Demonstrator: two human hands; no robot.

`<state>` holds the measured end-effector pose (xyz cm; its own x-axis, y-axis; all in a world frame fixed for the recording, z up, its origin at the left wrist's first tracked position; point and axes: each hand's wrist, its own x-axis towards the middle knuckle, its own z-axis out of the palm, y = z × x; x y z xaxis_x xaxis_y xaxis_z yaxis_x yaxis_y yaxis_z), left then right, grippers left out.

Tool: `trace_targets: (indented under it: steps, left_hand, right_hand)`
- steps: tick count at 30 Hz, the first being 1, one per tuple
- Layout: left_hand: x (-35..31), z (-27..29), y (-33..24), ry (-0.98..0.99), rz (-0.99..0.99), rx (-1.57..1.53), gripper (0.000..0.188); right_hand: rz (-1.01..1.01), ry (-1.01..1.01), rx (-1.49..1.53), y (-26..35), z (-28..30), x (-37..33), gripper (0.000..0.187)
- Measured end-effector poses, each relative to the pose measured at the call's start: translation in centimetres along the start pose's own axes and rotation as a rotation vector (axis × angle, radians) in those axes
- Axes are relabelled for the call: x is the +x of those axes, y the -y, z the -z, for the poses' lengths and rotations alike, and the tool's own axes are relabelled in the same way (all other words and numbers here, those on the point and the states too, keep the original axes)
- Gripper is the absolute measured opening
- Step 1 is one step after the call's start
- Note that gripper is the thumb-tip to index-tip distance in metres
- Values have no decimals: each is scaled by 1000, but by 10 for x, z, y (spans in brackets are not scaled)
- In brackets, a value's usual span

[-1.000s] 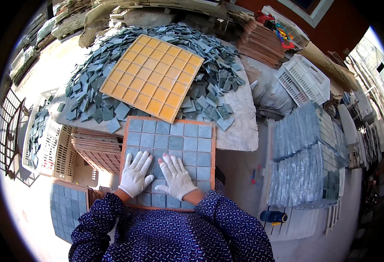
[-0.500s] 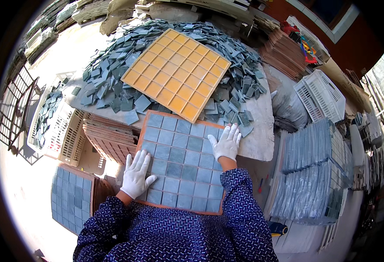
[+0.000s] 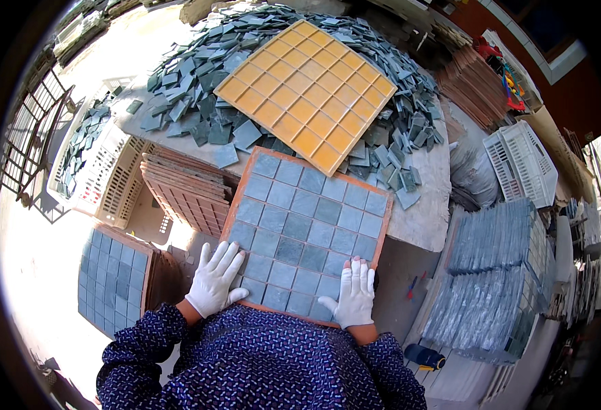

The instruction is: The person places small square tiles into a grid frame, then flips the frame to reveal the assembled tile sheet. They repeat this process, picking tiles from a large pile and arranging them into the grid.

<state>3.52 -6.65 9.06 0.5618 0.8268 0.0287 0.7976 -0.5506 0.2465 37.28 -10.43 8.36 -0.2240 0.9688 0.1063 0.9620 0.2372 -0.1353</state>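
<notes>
In front of me lies a tray of blue-grey square stone tiles (image 3: 305, 226) set in rows within a reddish-brown frame. My left hand (image 3: 214, 283), in a white glove, rests at its lower left edge, fingers stretched out and thumb apart. Flat on the lower right corner lies my right hand (image 3: 353, 295), also gloved, its fingers extended; it grips nothing. Beyond the tray, a yellow grid mould (image 3: 307, 96) lies tilted on a heap of loose tiles (image 3: 205, 109), one corner reaching over the tray's far edge.
At the left stand a stack of brown grid trays (image 3: 189, 195), another tiled tray (image 3: 112, 277) and a white crate (image 3: 119, 178) of tiles. To the right are wrapped tile stacks (image 3: 481, 280), a white basket (image 3: 521, 160) and a dark blue tool (image 3: 423, 355).
My right hand has slid from the tray's upper right part down to its lower right corner. The left hand stays by the left edge; the whole view has shifted slightly.
</notes>
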Motion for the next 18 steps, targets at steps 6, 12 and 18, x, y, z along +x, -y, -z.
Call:
trace_targets:
  steps: [6, 12, 18]
  left_hand:
    - [12, 0, -7, -87, 64, 11, 78]
    - [10, -6, -4, -126, 67, -62, 75]
    - [-3, -14, 8, -328, 157, -739, 71]
  right_hand:
    - [13, 32, 20, 9, 6, 2, 99]
    - [89, 34, -7, -4, 16, -23, 92]
    - [265, 90, 120, 46, -4, 6, 88]
